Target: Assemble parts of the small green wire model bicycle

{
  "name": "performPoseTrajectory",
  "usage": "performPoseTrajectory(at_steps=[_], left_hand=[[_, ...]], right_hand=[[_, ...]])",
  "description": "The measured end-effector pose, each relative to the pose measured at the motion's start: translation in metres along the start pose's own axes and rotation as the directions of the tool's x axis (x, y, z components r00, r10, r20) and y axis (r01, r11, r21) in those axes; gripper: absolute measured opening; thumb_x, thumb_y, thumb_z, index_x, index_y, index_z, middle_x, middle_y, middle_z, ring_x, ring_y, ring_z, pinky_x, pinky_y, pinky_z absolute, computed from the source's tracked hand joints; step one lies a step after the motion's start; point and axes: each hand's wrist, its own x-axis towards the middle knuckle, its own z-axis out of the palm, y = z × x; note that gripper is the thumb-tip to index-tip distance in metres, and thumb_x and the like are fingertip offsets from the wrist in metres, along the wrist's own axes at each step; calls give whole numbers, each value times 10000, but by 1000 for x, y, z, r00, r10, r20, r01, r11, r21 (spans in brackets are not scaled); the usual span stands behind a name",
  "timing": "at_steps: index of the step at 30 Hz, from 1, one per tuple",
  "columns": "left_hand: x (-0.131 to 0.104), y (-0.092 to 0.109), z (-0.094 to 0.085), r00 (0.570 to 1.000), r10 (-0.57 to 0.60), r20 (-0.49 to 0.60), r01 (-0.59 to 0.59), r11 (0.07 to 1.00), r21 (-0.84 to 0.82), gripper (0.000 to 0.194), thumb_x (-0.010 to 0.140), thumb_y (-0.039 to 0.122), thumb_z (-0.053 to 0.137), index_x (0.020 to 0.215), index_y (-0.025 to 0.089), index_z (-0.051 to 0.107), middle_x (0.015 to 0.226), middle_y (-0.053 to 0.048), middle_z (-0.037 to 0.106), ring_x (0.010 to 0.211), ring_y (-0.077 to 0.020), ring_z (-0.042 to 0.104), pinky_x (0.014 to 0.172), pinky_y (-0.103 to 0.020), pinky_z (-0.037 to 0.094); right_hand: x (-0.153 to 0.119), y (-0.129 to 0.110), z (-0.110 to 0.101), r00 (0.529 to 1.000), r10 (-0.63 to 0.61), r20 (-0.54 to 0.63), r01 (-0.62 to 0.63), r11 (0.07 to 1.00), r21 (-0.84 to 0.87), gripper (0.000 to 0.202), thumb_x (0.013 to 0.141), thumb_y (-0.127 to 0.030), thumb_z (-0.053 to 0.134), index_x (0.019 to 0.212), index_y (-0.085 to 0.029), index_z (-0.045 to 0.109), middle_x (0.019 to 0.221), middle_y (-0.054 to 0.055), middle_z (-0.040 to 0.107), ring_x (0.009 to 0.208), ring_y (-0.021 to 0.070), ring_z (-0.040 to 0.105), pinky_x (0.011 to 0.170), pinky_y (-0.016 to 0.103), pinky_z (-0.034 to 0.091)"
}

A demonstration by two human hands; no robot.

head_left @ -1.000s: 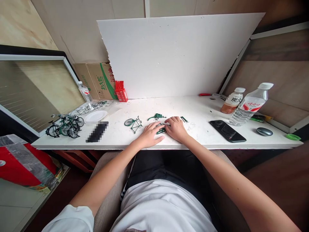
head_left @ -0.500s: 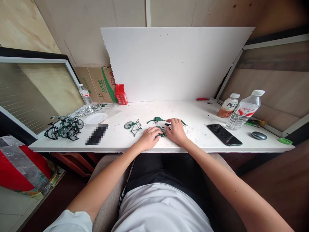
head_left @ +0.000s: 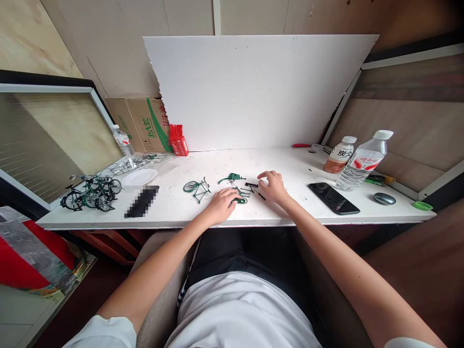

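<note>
Head view shows the white tabletop (head_left: 174, 215) spanning the scene, with both hands near its front edge. The left hand (head_left: 222, 205) lies palm down, its fingertips over the near-left side of the green part (head_left: 242, 200); whether they pinch it or merely press cannot be told. The right hand (head_left: 273, 186) arches with loosely bent fingers, unclenched, nothing visible in its grasp. Between the hands, beyond the green part, sits the black part (head_left: 251, 184). Its long axis runs roughly sideways, the right end pointing at the right fingertips and just beside them, so the right hand is the nearer one. Smallest, the black rod (head_left: 261, 195) slants toward the person, its lower end angled rightward, just left of the right hand.
</note>
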Motion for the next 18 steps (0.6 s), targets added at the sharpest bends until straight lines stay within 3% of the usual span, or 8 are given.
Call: performPoseTrajectory(at_steps=[6, 10, 14, 18], left_hand=[[-1, -2, 2, 994, -97, -43, 96, 995, -23, 469, 1046, 353, 514, 1500, 236, 524, 1610, -149, 532, 1599, -338, 371, 1315, -564, 310], [-1, -1, 3, 993, -113, -42, 112, 993, -23, 503, 1038, 352, 529, 1527, 238, 500, 1632, -160, 501, 1593, -346, 376, 1316, -572, 306], [-1, 4, -2, 994, -90, -56, 89, 996, -13, 419, 1041, 337, 522, 1442, 268, 622, 1577, -146, 526, 1526, -336, 458, 1289, -547, 360], [-2, 6, -4, 997, -76, -31, 77, 997, 13, 386, 1061, 287, 456, 1319, 296, 743, 1596, -116, 488, 1533, -336, 442, 1289, -558, 352]], right_hand=[[9, 29, -17, 998, -7, -68, -4, 986, -168, 292, 945, -314, 554, 1148, -206, 734, 1271, 206, 628, 1235, 437, 494, 995, 624, 450], [3, 24, -17, 982, -188, -11, 184, 973, -137, 302, 1006, -401, 563, 1140, -237, 777, 1288, 169, 646, 1281, 406, 494, 1068, 600, 454], [-5, 8, -14, 911, -393, 122, 401, 915, -45, 301, 1021, -465, 607, 1141, -289, 819, 1363, 113, 646, 1322, 353, 506, 1143, 544, 460], [-8, 3, -10, 874, -447, 190, 454, 891, 10, 296, 1021, -458, 620, 1085, -287, 854, 1369, 108, 669, 1334, 348, 514, 1145, 557, 474]])
